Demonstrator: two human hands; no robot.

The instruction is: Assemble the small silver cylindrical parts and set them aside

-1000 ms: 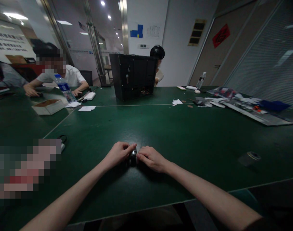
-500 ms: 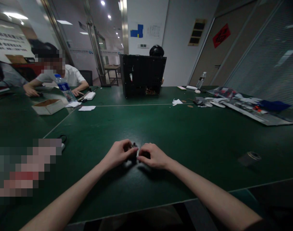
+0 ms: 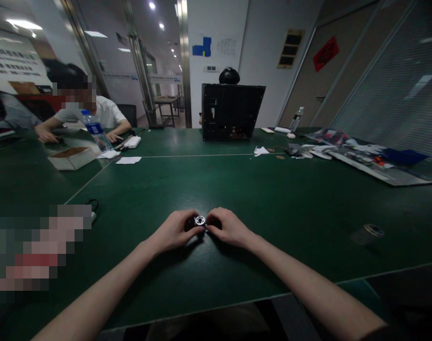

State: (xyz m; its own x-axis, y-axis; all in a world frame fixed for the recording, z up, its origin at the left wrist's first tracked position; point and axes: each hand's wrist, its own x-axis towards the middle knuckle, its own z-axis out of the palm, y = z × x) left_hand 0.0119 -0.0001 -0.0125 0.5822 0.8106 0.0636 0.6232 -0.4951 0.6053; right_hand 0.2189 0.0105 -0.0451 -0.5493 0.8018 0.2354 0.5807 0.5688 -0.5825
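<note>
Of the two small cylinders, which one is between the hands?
The silvery-topped cylinder, between the left hand and right hand; the other cylinder sits apart, farther right.

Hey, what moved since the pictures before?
The black computer case, far across the green table, moved right. The small metal cylinder was turned; its round, patterned end now faces up between the left hand and right hand. The open box stayed put.

One left hand [image 3: 182, 229], one right hand [image 3: 232, 228], so two hands, plus one small metal part [image 3: 200, 220]. One blue-capped bottle [image 3: 94, 129] and one white-capped bottle [image 3: 297, 119], so two bottles. One open box [image 3: 72, 162], one black case [image 3: 233, 111], one cylinder [image 3: 365, 235], one red door sign [image 3: 325, 53]. At least two other people [image 3: 104, 111]. Bits in that clutter [image 3: 375, 158]? Too jumbled to count tbh.
</note>
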